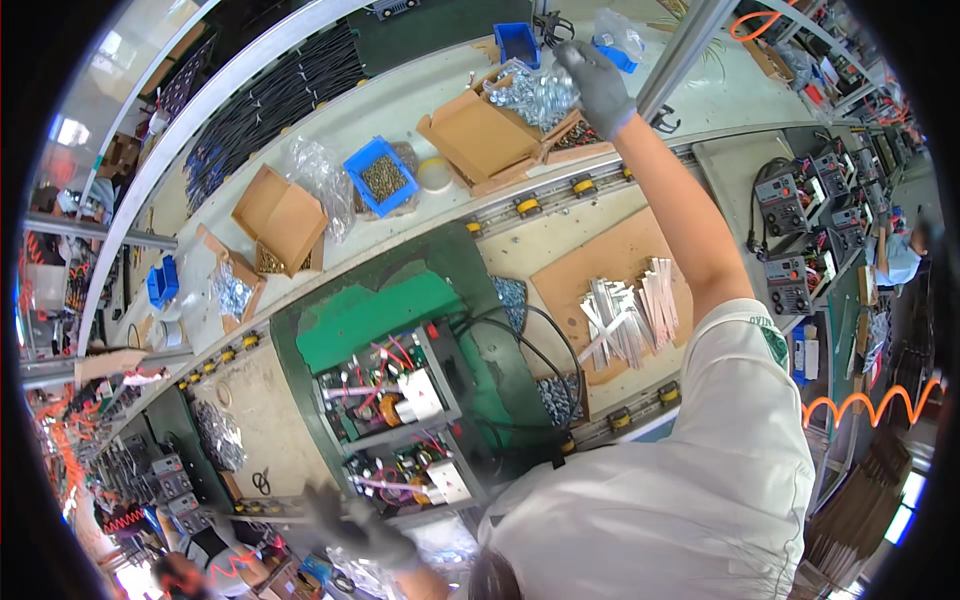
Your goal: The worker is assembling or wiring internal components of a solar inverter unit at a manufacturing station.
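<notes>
My right hand (597,88), in a grey glove, is stretched out to the far side. It is at a clear plastic bag of shiny metal parts (535,95) in an open cardboard box (487,135); its fingertips are mostly hidden. My left hand (365,530), also gloved, is low in the picture and smeared by motion, beside the near electronic unit. Two opened units stand side by side on a green board: a far one (385,390) and a near one (415,475). Both show wires, coils and a white block. Black cables (545,335) run from them.
White strips (625,315) lie on a brown sheet to the right. A blue bin of screws (382,177), another cardboard box (280,220) and an upper blue bin (517,44) stand along the far shelf. A metal post (690,60) rises beside my right hand. Scissors (261,482) lie at left.
</notes>
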The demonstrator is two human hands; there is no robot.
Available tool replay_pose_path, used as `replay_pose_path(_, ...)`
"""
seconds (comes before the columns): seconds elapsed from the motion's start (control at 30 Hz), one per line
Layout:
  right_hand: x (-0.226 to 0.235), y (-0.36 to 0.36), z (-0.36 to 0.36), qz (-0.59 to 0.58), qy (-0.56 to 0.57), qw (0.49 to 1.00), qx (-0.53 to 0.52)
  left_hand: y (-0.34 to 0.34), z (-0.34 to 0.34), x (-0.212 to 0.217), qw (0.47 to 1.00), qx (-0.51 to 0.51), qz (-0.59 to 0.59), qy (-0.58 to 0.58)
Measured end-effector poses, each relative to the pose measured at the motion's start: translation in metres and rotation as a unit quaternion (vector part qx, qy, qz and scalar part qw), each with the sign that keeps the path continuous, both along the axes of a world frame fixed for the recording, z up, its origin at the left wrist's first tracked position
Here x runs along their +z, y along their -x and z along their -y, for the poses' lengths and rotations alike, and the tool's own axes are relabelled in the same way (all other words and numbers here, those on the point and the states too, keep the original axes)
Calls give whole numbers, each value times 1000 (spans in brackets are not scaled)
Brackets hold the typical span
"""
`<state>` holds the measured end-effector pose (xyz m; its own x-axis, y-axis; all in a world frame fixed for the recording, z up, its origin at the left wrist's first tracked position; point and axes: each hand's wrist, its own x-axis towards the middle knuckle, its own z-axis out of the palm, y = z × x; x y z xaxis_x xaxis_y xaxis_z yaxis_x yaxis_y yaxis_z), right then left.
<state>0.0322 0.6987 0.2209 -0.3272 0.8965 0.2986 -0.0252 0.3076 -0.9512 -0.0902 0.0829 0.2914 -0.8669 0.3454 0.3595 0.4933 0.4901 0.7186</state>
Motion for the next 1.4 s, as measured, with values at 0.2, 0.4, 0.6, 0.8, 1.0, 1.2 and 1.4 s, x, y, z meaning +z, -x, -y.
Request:
replay_pose_path(0.2,56,-47,225,81,64,946,306,-90,-148,-29,838,-274,410,-234)
replay_pose_path(0.4,44,-102,337,104,163,927,321,-128,-124,-51,729,-286,582,-221)
replay_pose_path(0.6,23,-156,375,250,153,898,329,-158,-87,-65,848,-291,432,-101)
replay_pose_path(0.8,1,-183,410,75,359,915,168,-163,-73,-68,808,-353,472,3)
replay_pose_path(1.0,17,-195,423,80,245,947,193,-180,-74,-58,646,-340,658,-185)
replay_pose_path(1.2,57,-197,430,135,103,962,214,-187,-76,-74,742,-406,498,-192)
replay_pose_path(1.4,38,-205,420,99,218,957,165,-178,-71,-83,752,-415,465,-213)
